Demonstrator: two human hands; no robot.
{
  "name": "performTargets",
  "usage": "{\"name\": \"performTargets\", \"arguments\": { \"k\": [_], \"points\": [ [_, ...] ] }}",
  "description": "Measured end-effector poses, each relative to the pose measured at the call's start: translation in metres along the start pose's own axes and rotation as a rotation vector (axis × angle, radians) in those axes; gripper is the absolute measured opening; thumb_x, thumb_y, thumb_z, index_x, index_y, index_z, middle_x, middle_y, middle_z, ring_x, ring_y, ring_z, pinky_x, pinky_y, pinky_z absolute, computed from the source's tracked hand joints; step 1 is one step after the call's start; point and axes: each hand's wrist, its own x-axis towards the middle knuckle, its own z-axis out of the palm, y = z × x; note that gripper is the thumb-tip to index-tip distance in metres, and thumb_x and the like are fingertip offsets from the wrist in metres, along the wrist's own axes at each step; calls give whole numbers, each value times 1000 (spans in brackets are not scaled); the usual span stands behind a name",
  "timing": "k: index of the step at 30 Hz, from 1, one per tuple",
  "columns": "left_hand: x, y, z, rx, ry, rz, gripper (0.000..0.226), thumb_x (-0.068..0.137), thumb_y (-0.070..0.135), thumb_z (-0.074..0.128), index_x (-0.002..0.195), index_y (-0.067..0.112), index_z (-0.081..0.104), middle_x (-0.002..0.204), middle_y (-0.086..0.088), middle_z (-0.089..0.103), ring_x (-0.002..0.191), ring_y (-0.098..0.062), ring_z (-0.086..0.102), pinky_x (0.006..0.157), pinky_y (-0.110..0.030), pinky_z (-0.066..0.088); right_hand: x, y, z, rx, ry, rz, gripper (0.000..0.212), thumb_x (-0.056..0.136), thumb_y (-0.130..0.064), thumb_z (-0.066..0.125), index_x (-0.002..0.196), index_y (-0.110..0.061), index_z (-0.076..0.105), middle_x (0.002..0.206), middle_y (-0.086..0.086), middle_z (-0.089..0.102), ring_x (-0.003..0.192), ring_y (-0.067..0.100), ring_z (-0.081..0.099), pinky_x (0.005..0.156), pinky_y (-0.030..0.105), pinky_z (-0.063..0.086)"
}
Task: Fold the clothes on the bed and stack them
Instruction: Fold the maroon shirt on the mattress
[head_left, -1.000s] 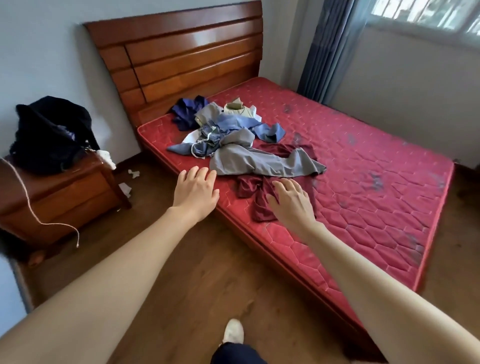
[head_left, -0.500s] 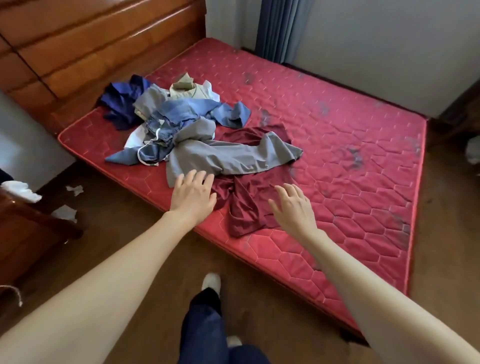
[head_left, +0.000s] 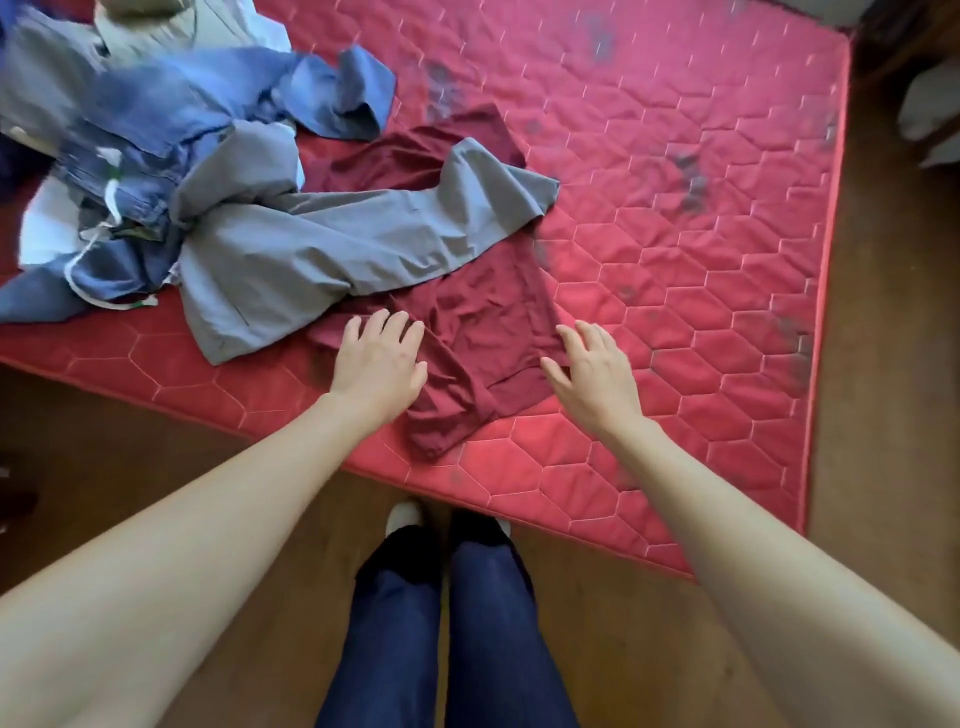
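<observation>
A: What's at the far left, around nine to eleven o'clock?

B: A loose heap of clothes on the bed (head_left: 675, 270). Blue shorts (head_left: 130, 176) with white drawstrings lie crumpled there, with a blue shirt (head_left: 332, 88) trailing toward twelve o'clock. Pale pieces sit under and behind them, too blurred to name.

A: And moving right?

B: A grey garment (head_left: 332, 249) sprawls from the heap toward the middle, one end reaching about one o'clock. It lies across a maroon shirt (head_left: 483, 322), which shows above it near twelve and below it at the centre.

A: Where is the left hand (head_left: 376, 364)?

B: Just left of centre, palm down at the maroon shirt's left edge, just beside the grey garment's lower hem. Its fingers (head_left: 387, 325) are straight and close together, lying over the cloth; I cannot tell how firmly they press. They pinch nothing.

A: The right hand (head_left: 597, 379)?

B: Right of centre, at the shirt's right edge. Its fingers (head_left: 587, 338) are straight and slightly spread, the thumb out toward the cloth. Whether it touches or hovers I cannot tell. It grips nothing.

A: Anything further?

B: The red quilted mattress runs off toward two and three o'clock, marked with dark smudges. At six o'clock the person's legs (head_left: 452, 623) in dark blue trousers stand on a wooden floor (head_left: 649, 649) against the bed's near edge.
</observation>
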Motion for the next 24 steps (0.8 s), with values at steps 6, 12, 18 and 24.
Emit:
{"name": "performTargets", "arguments": {
  "k": [6,12,18,24],
  "points": [
    [47,20,98,-51,-184,-166,80,92,63,39,155,25,7,162,-6,4,147,-36,8,113,-56,17,61,43,89,-85,-120,1,63,95,-48,49,148,-17,34,155,16,26,144,31,21,114,42,26],
    [79,45,200,-199,-221,-341,101,83,72,47,153,28,-11,160,-12,-18,145,-45,0,112,-58,22,119,74,181,-105,-141,52,79,88,-66,47,153,-28,21,160,18,5,145,37,13,113,43,25],
    [88,66,245,-340,-126,-567,91,82,51,66,154,23,17,155,-17,20,133,-38,31,100,-47,40,144,87,230,-127,-146,153,84,86,-65,51,152,-22,22,153,21,22,137,34,27,104,43,35],
    [80,69,236,-638,104,-548,38,80,-7,66,116,3,67,99,-16,61,90,-36,58,82,-44,45,143,81,231,97,-12,84,13,95,-12,54,102,-2,57,101,15,59,95,37,56,75,41,41]
  ]
}}
